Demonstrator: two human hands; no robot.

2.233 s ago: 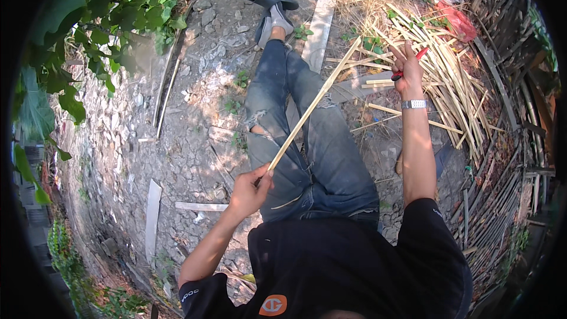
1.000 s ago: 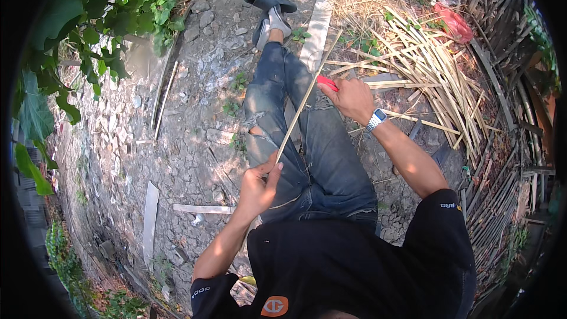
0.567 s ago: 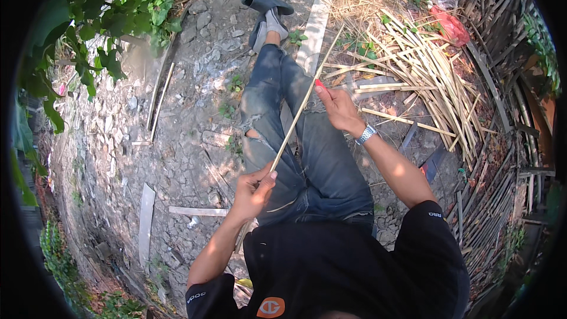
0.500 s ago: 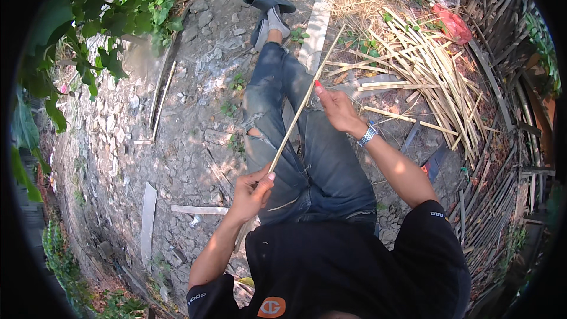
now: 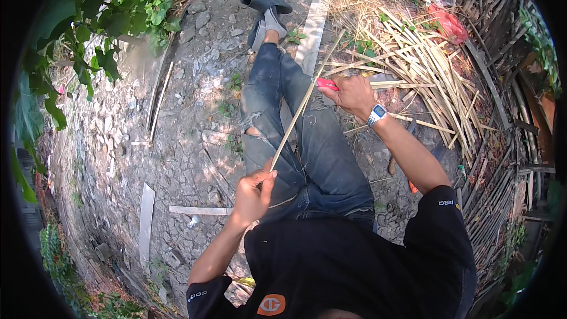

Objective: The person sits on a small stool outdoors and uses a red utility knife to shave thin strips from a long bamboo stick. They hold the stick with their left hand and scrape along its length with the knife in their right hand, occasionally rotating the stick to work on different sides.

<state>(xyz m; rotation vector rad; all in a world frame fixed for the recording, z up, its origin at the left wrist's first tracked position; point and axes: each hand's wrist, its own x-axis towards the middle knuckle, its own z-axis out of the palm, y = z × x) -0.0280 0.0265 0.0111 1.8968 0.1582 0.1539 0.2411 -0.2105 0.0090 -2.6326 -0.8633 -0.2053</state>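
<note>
Left hand [image 5: 253, 195]: thumb and fingers clamped on near end of pale strip [image 5: 289, 133], strip slanting above jeans [image 5: 331, 156]. Right hand [image 5: 354, 97]: closed around red tool [image 5: 326, 84], tool at strip's far half. Strip pile [image 5: 437, 82]: toward right edge of ground [image 5: 183, 159]. Red plastic bag [image 5: 449, 26]: crumpled, just beside pile's far right edge; contents not discernible.

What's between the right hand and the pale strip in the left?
In the head view: a red tool, held in the right hand, pointing at the strip.
</note>
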